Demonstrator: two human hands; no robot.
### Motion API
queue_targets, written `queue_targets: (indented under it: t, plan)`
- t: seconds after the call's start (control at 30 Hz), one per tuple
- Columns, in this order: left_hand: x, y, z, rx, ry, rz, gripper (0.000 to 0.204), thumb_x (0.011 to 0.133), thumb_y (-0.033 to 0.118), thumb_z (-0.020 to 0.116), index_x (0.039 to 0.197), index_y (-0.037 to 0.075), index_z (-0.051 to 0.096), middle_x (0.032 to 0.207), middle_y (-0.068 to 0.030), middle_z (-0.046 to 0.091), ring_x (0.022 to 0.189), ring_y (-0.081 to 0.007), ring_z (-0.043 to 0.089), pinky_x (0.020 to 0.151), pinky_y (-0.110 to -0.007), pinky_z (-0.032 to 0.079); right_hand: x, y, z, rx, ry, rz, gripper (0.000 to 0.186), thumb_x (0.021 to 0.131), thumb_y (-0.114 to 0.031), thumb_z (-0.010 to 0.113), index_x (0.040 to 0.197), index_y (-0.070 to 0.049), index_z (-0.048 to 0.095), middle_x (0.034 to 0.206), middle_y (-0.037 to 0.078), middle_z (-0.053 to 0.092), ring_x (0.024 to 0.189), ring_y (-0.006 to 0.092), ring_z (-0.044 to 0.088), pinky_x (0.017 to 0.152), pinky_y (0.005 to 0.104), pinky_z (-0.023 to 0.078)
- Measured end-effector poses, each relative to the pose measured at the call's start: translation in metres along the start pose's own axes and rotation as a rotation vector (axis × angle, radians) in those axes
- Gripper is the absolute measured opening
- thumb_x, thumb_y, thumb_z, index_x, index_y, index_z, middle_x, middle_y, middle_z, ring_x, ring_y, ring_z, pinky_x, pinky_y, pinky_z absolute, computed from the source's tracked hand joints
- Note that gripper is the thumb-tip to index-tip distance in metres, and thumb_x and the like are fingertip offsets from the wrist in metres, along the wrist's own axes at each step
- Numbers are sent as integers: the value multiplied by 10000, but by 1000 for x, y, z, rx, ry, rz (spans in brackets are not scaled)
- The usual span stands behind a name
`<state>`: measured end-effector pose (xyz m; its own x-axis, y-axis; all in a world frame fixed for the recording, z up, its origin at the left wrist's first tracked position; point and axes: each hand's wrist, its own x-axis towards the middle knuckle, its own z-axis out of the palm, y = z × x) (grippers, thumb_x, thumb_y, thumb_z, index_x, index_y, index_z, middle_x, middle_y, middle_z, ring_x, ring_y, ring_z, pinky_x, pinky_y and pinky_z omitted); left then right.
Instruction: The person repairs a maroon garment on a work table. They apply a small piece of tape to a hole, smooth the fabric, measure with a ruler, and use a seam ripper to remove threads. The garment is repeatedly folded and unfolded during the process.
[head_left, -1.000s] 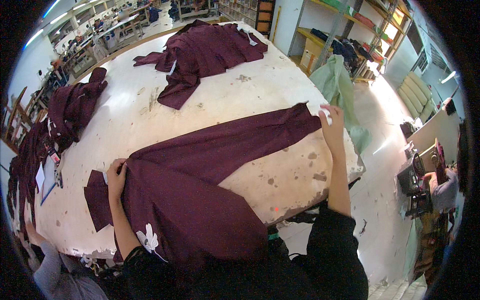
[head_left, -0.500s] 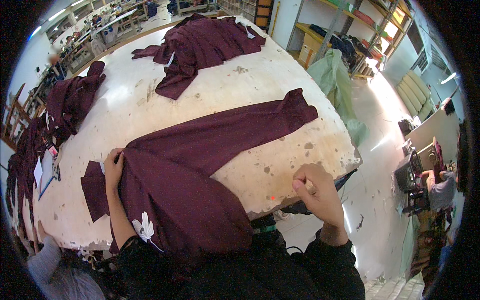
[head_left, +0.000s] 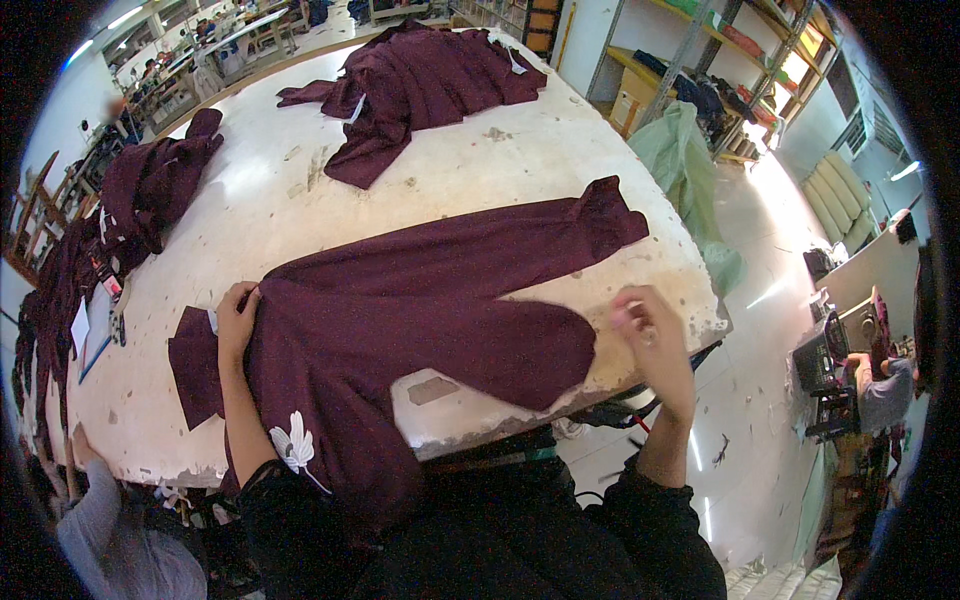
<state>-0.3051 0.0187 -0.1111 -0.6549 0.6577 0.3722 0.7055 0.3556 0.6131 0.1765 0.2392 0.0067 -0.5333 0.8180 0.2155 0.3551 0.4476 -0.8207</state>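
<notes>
A maroon garment [head_left: 420, 330] with a white flower decoration [head_left: 293, 440] is spread across the near part of the pale, stained table [head_left: 250, 170], partly hanging over the front edge. My left hand [head_left: 237, 305] is closed on its fold at the left, beside a small maroon flap. My right hand [head_left: 645, 320], blurred, hovers just right of the garment's rounded lower section, fingers loosely bent and apart, holding nothing.
Maroon fabric heaps [head_left: 430, 85] lie at the back and along the left, near a clipboard [head_left: 95, 330]. Green sheeting [head_left: 680, 180] and shelves [head_left: 700, 50] stand at right. A co-worker's sleeve [head_left: 120, 520] shows at lower left; another person [head_left: 880, 390] is at far right.
My right hand came down from the far end of the long section, then moved slightly up. The lower section of garment now lies spread rightward on the table, exposing tabletop beneath it.
</notes>
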Motion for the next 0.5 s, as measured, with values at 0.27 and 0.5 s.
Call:
queue_targets:
  t: [0.27, 0.5]
  plan:
    - [2, 2, 1, -36, -20, 8, 144, 836, 121, 582, 902, -4, 609, 853, -95, 623, 837, -212, 567, 796, -303, 421, -24, 48, 18, -267, -137, 123, 377, 880, -337, 507, 930, 24, 603, 891, 189, 615, 829, 325, 595, 745, 383, 446]
    - [0, 2, -3, -37, -21, -39, 153, 837, 124, 584, 902, -13, 606, 866, -89, 618, 834, -200, 562, 801, -298, 417, -17, 17, 78, 507, 147, -22, 290, 728, -162, 721, 909, 19, 583, 865, 139, 582, 781, 282, 574, 716, 326, 458]
